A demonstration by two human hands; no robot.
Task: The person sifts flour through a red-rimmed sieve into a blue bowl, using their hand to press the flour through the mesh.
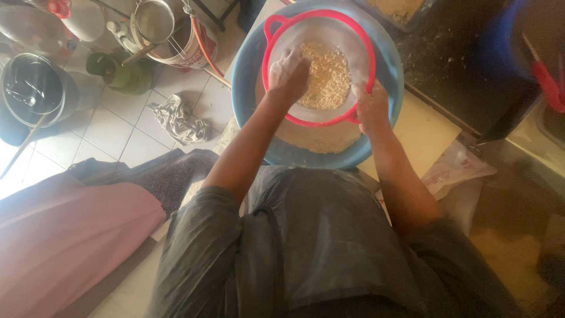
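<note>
The right hand (372, 106) clasps the rim of a red sieve (321, 121) at about four o'clock on its ring, fingers curled over the edge and dusted pale with flour. The left hand (288, 73) is inside the sieve at about nine o'clock, loosely bunched with the knuckles up and pressed onto the coarse yellowish meal (329, 76); whether any of the meal is caught in its fingers I cannot tell.

The meal lies in a heap over the middle of the sieve's mesh. The sieve has a small loop handle at about ten o'clock and sits within a wide blue basin (250, 88), nearer the basin's twelve o'clock side. Fine pale flour (318, 138) is piled in the basin under the sieve, showing at six o'clock.

The basin rests on a cream table (424, 132). The person's grey garment (306, 247) fills the foreground. On the tiled floor (112, 126) at nine o'clock from the basin lies a crumpled rag (179, 121); at ten o'clock stand a green bottle (120, 73) and a white bucket (182, 44), and far off, a steel pot (38, 88).
</note>
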